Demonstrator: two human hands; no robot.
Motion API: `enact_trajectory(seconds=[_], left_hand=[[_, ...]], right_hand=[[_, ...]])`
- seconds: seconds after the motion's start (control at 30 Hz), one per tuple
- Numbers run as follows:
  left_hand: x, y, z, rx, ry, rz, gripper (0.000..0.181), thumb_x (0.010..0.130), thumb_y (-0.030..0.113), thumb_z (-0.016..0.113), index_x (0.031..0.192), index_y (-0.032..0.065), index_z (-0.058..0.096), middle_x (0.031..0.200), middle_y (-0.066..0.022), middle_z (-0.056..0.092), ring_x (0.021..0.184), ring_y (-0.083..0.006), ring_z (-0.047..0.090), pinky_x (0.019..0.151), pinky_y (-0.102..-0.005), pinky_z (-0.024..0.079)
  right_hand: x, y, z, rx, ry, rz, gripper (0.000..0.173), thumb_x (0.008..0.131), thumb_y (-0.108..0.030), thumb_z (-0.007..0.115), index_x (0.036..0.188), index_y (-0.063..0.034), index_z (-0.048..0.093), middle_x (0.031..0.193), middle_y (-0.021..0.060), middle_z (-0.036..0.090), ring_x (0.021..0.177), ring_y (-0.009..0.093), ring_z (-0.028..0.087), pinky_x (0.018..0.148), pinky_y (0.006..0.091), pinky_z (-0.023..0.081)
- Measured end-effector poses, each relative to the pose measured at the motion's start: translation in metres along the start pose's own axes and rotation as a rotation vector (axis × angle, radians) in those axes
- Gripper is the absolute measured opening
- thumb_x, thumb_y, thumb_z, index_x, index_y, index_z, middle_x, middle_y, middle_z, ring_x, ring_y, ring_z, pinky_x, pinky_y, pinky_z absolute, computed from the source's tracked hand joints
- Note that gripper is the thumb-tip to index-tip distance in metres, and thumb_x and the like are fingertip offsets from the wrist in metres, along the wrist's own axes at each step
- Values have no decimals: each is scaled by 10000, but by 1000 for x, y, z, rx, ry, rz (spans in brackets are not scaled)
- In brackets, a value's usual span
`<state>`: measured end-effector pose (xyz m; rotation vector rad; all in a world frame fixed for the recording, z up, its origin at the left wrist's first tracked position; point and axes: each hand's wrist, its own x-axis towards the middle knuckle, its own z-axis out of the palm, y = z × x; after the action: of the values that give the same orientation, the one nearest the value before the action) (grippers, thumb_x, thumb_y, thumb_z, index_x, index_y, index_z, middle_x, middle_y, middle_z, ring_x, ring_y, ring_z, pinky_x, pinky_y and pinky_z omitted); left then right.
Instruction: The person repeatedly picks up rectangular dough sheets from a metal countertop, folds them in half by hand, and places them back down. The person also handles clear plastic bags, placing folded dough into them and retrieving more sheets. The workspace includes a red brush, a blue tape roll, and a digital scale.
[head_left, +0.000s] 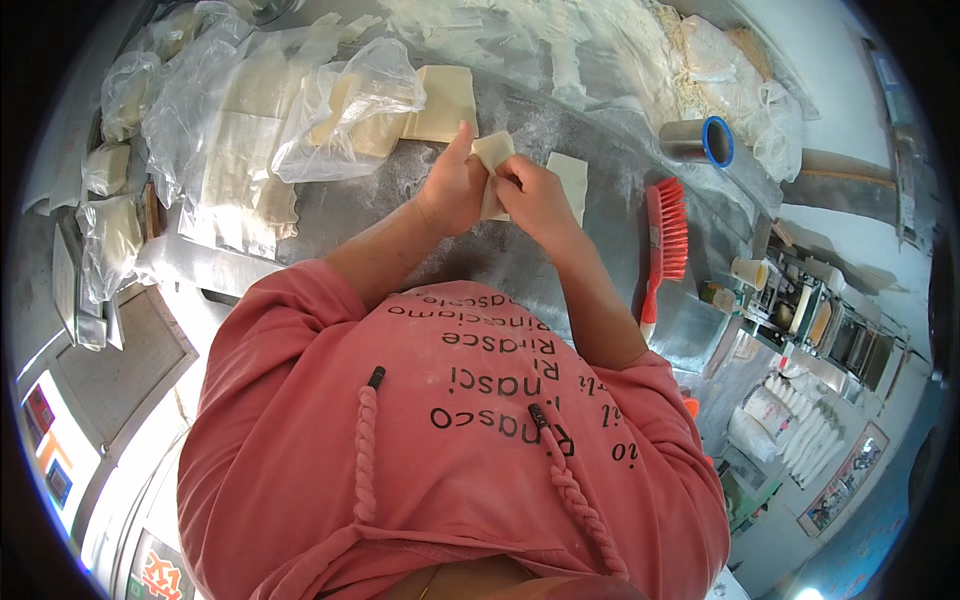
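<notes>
My left hand (454, 186) grips the left side of a small stack of thin, pale dough sheets (495, 148), its thumb pointing away from me. On the stack's right edge, the fingers of my right hand (534, 191) are pinched. How many sheets are between the fingers cannot be seen. Just right of my right hand, a flat rectangular dough sheet (574, 176) lies on the floured metal table (487, 262). Beyond my left hand rests a thicker pile of square dough sheets (448, 94). Beside that pile, a clear plastic bag (356, 112) partly covers more sheets.
Several plastic-wrapped dough packs (247, 150) crowd the left side. A red bench brush (664, 240) lies at the right, near a metal cylinder with a blue rim (696, 142). Loose flour (517, 37) covers the back. A roller machine (825, 315) stands farther right.
</notes>
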<state>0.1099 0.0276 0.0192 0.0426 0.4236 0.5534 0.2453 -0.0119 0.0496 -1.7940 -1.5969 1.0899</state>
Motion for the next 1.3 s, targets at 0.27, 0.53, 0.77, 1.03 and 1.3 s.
enact_trajectory(seconds=[0.27,0.53,0.77,1.03,1.3], left_hand=[[-5,-1,-26,860,-264,341,543,966,455,353,1248,-1,445,1122,-119,569,1021,-247,571,968,-394,385],[-12,-6,-18,589,119,81,285,909,241,510,1075,20,580,1011,-81,618,890,-196,617,779,-320,494],[-13,-15,-8,1766,448,365,172,855,198,538,877,36,591,745,-206,603,694,-367,590,627,-398,482],[-12,-11,-10,931,525,79,197,919,246,506,947,73,598,925,-83,657,833,-255,642,671,-431,507],[-31,7,-29,357,454,273,267,951,243,477,1125,45,524,1019,-93,616,890,-213,632,725,-368,545]], right_hand=[[-1,15,-11,373,-146,134,130,816,-91,582,874,20,618,746,36,620,684,96,584,604,255,459],[-7,50,-25,1139,-219,285,211,830,-139,496,963,-1,583,844,40,585,781,137,553,702,288,457],[-25,41,-7,582,-184,299,306,848,-194,561,1073,9,524,925,50,591,827,147,566,718,306,464],[-33,46,-4,640,184,218,162,899,-171,560,867,-15,586,697,-32,545,606,68,472,543,239,382],[-34,84,-55,391,446,240,171,909,-174,546,871,-13,587,702,-21,543,631,50,462,547,242,379]])
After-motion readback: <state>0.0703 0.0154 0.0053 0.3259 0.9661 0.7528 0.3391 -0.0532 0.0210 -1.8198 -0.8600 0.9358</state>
